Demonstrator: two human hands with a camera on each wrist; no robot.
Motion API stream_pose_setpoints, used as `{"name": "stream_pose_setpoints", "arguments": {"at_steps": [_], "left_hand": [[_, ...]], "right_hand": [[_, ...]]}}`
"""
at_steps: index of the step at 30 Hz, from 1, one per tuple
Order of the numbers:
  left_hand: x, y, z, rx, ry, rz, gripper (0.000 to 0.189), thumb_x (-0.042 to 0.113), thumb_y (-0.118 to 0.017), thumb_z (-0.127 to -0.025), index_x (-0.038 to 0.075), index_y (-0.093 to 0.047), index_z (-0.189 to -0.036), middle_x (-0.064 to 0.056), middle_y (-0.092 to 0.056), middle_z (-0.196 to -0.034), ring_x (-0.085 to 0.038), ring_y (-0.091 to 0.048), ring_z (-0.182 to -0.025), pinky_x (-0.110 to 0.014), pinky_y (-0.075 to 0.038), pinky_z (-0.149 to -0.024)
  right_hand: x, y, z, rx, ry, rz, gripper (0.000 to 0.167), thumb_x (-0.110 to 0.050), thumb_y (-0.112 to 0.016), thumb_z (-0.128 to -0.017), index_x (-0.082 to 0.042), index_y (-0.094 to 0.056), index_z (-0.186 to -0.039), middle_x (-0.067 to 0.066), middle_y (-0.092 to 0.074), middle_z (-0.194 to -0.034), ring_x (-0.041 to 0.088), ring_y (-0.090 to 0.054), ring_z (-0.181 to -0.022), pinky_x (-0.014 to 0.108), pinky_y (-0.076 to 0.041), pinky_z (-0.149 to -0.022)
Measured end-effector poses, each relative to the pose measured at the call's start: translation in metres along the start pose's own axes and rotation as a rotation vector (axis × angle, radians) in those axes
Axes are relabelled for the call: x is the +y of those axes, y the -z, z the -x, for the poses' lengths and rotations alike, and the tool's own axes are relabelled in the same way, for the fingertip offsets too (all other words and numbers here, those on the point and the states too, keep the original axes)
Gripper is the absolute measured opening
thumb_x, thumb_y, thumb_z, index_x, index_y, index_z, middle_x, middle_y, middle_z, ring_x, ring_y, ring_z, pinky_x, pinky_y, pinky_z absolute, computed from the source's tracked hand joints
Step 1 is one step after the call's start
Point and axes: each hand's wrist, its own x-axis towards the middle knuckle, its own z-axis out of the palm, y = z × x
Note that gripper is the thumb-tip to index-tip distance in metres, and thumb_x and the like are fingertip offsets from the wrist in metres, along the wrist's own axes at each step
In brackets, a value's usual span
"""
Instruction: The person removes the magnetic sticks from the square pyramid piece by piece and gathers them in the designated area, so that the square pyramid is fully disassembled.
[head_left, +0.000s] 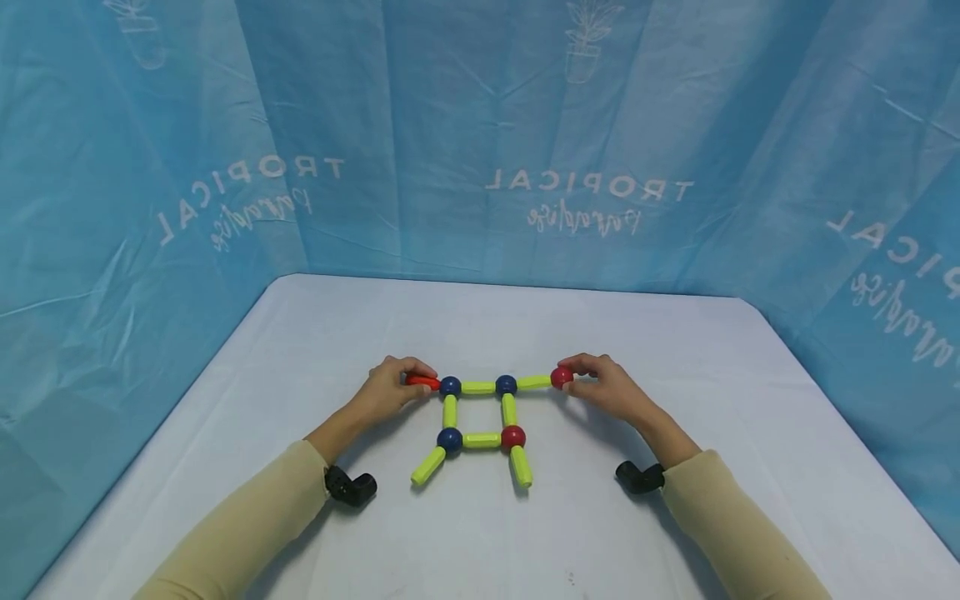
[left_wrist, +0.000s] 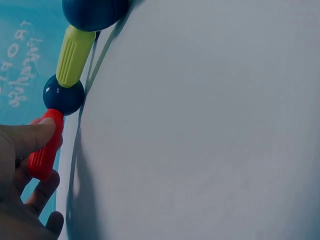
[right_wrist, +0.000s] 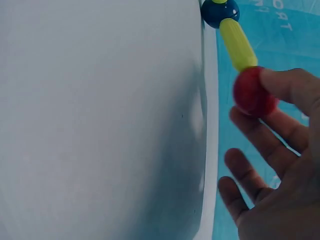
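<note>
A figure of yellow-green rods and balls lies on the white table, with a square of rods at its middle. My left hand (head_left: 386, 389) pinches a red rod (left_wrist: 46, 145) between thumb and fingers; the rod's end meets the blue ball (head_left: 450, 386) at the square's far left corner. At the other side my right hand (head_left: 606, 385) pinches a red ball (right_wrist: 252, 92), which touches the end of a yellow-green rod (head_left: 534, 382). That rod joins the blue ball (head_left: 506, 384) at the far right corner. The near corners are a blue ball (head_left: 449, 440) and a red ball (head_left: 513, 437).
Two yellow-green rods, a left one (head_left: 428, 467) and a right one (head_left: 521, 467), point from the near corners toward me. White cloth covers the table (head_left: 480, 542). Blue printed curtains (head_left: 450, 125) stand behind and at both sides. Each wrist wears a black camera mount (head_left: 351, 487).
</note>
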Motion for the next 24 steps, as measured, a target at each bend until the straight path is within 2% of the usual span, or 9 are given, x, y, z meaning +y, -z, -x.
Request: {"name": "stream_pose_setpoints", "arguments": {"at_steps": [6, 9, 12, 15, 18, 20, 24], "left_hand": [[0.006, 0.008, -0.003, -0.02, -0.022, -0.018, 0.023, 0.014, -0.068, -0.085, 0.018, -0.067, -0.108, -0.004, -0.064, -0.108, -0.023, -0.046, -0.103, -0.039, -0.033, -0.083], [0.023, 0.01, -0.006, -0.023, -0.038, -0.021, 0.025, 0.017, -0.066, -0.086, 0.015, -0.066, -0.112, -0.005, -0.061, -0.114, -0.025, -0.045, -0.109, -0.043, -0.034, -0.087], [0.047, 0.007, -0.014, -0.041, -0.059, -0.044, 0.029, 0.022, -0.065, -0.088, 0.015, -0.064, -0.116, -0.005, -0.061, -0.118, -0.026, -0.045, -0.117, -0.049, -0.033, -0.095], [0.072, -0.004, -0.024, -0.086, -0.07, -0.079, 0.033, 0.025, -0.065, -0.089, 0.016, -0.063, -0.12, -0.002, -0.064, -0.118, -0.025, -0.046, -0.12, -0.052, -0.028, -0.103], [0.09, -0.02, -0.031, -0.136, -0.09, -0.128, 0.035, 0.027, -0.065, -0.089, 0.016, -0.062, -0.122, 0.0, -0.067, -0.117, -0.023, -0.049, -0.12, -0.051, -0.024, -0.107], [0.098, -0.031, -0.035, -0.167, -0.103, -0.154, 0.035, 0.027, -0.065, -0.088, 0.017, -0.063, -0.122, 0.001, -0.067, -0.116, -0.022, -0.051, -0.119, -0.05, -0.025, -0.106], [0.105, -0.051, -0.039, -0.197, -0.116, -0.199, 0.034, 0.026, -0.066, -0.088, 0.017, -0.064, -0.12, 0.001, -0.068, -0.114, -0.022, -0.052, -0.116, -0.048, -0.028, -0.102]], "right_hand": [[-0.001, -0.001, 0.0, -0.043, 0.026, 0.025, 0.037, -0.023, -0.068, -0.083, -0.016, -0.063, -0.119, 0.008, -0.061, -0.119, 0.028, -0.046, -0.117, 0.05, -0.041, -0.095], [-0.001, 0.0, 0.001, -0.043, 0.035, 0.038, 0.037, -0.022, -0.068, -0.083, -0.015, -0.064, -0.118, 0.008, -0.062, -0.117, 0.027, -0.047, -0.115, 0.048, -0.04, -0.094], [-0.001, 0.001, 0.001, -0.038, 0.044, 0.048, 0.037, -0.021, -0.068, -0.083, -0.015, -0.064, -0.118, 0.007, -0.063, -0.116, 0.027, -0.047, -0.114, 0.048, -0.04, -0.094], [0.0, 0.001, 0.001, -0.04, 0.055, 0.046, 0.037, -0.02, -0.068, -0.083, -0.014, -0.063, -0.119, 0.008, -0.063, -0.116, 0.027, -0.048, -0.114, 0.047, -0.04, -0.093], [0.001, 0.0, 0.002, -0.052, 0.062, 0.029, 0.037, -0.02, -0.068, -0.083, -0.013, -0.063, -0.119, 0.007, -0.063, -0.115, 0.027, -0.048, -0.114, 0.046, -0.04, -0.092], [0.001, -0.002, 0.002, -0.061, 0.067, 0.019, 0.037, -0.02, -0.069, -0.082, -0.013, -0.064, -0.118, 0.007, -0.063, -0.114, 0.027, -0.048, -0.114, 0.047, -0.04, -0.093], [0.002, -0.005, 0.002, -0.062, 0.068, 0.025, 0.036, -0.021, -0.069, -0.082, -0.014, -0.064, -0.117, 0.005, -0.064, -0.113, 0.027, -0.049, -0.113, 0.049, -0.04, -0.095]]}}
